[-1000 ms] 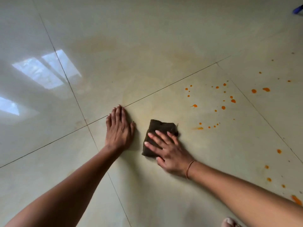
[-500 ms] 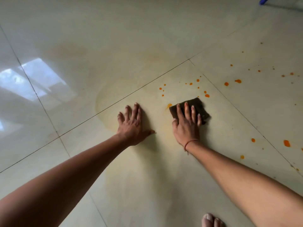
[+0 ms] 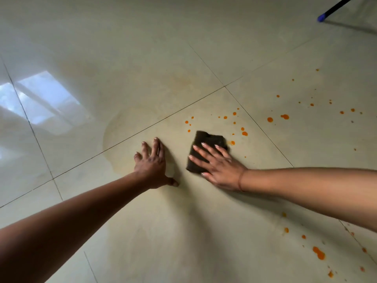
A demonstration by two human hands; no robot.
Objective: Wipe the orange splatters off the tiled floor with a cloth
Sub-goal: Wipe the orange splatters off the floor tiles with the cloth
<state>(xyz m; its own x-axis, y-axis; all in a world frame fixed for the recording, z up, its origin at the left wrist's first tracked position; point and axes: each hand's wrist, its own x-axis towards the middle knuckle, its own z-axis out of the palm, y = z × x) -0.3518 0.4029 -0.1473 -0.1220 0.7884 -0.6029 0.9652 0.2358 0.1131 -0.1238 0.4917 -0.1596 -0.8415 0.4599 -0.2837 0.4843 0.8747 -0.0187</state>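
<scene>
ur right hand (image 3: 219, 167) presses the cloth (image 3: 206, 148) flat, fingers (image 3: 206, 149) spread; left hand (image 3: 152, 163) splayed on floor (image 3: 142, 58). cloth's soft, light; floor looks slick, so press w/ palm near splatters (image 3: 243, 133).

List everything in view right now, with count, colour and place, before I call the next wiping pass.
tiled floor: one, glossy cream, fills the view
cloth: one, dark brown, flat on the floor at centre
orange splatters: many, orange, beyond and right of the cloth, more at lower right
smear: one, faint yellowish, left of centre
pole: one, dark with blue tip, top right corner
window reflection: one, pale, left side
wrist thread: one, reddish, right wrist
left hand: one, flat on the floor, left of the cloth, apart from it
right hand: one, fingers straight, pressing the cloth
</scene>
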